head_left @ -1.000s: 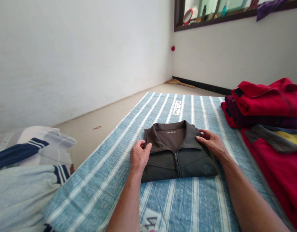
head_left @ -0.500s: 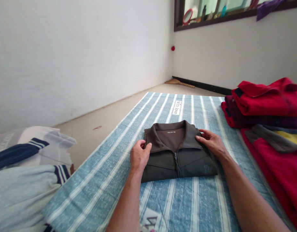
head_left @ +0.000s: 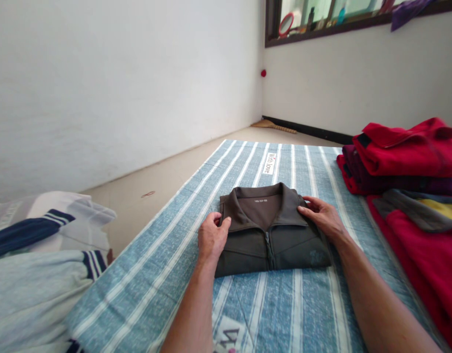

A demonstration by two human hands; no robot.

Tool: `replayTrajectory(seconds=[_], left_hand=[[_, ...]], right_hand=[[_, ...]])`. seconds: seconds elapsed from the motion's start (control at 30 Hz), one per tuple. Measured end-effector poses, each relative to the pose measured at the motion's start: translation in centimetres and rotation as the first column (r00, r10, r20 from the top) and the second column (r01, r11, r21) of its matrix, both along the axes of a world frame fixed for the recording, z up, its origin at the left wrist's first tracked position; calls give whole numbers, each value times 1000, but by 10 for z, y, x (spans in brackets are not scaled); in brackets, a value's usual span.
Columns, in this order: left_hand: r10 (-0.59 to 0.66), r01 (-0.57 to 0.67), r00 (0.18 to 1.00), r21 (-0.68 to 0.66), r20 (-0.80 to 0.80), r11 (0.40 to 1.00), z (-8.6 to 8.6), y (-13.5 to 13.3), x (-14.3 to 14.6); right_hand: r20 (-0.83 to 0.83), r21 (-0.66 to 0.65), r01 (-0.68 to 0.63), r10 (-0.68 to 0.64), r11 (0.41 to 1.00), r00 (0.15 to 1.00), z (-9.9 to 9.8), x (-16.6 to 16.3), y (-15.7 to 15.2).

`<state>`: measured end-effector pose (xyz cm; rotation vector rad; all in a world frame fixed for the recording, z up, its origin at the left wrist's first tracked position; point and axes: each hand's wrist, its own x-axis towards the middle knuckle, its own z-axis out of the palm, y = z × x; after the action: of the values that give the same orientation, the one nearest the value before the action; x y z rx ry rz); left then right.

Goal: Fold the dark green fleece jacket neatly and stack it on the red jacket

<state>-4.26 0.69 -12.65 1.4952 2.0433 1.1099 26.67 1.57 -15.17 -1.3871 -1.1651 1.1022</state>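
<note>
A dark grey-brown zip jacket (head_left: 248, 247), folded into a flat rectangle, lies on the blue-and-white striped cover (head_left: 167, 235). Its collar points away from me and the zip runs down the middle of the front. My left hand (head_left: 213, 236) holds the left edge near the collar, thumb on top and the other fingers curled at the side. At the right edge, my right hand (head_left: 323, 218) grips the cloth, its thumb resting on top and its fingers partly hidden.
Folded red and purple clothes (head_left: 410, 152) are stacked at the right, with a red garment with a grey collar (head_left: 420, 245) in front. Light grey clothing with navy striped cuffs (head_left: 38, 284) lies at the left. A broom (head_left: 273, 126) rests on the floor by the far corner.
</note>
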Motion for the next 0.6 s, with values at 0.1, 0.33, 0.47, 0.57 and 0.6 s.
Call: replayTrajectory(seconds=[0.1, 0.33, 0.47, 0.57, 0.6], left_hand=[[-1, 1, 1000, 0, -1, 1000, 0, 0, 0], [-5, 5, 1000, -1, -4, 1000, 0, 0, 0], [-9, 9, 1000, -3, -7, 1000, -1, 1, -1], [-12, 12, 1000, 2, -10, 1000, -2, 2, -1], [-13, 13, 1000, 3, -11, 1000, -2, 2, -1]], right_hand=[[-2, -1, 5, -5, 1000, 1000, 0, 0, 0], [27, 10, 12, -12, 1000, 1000, -2, 1, 1], [34, 5, 11, -11, 1000, 999, -1, 0, 0], [33, -2, 20, -20, 1000, 999, 0, 0, 0], [32, -1, 19, -19, 1000, 999, 0, 0, 0]])
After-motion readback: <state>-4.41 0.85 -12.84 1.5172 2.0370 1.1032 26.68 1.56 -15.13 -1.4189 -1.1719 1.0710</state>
